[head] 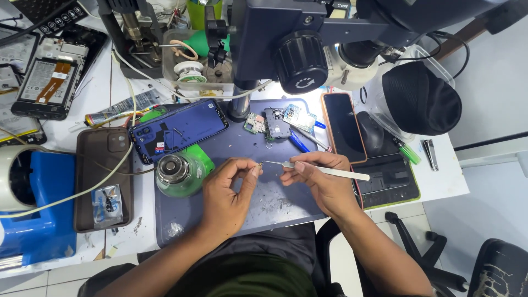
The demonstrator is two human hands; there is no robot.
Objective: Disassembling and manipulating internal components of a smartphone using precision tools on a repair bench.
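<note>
One tiny brass-coloured part is pinched between the thumb and forefinger of the left hand, held just above the grey work mat near its middle. The right hand is closed around white tweezers, whose fine tip is brought almost to the part. Just left of the hands a green-based glass dish is set, with a blue opened phone beyond it. Farther off, small circuit boards lie under the microscope, and a dark phone in an orange case lies to the right. The part could be flicked out of the pinch by a careless tweezer push and lost among the debris on the mat.
</note>
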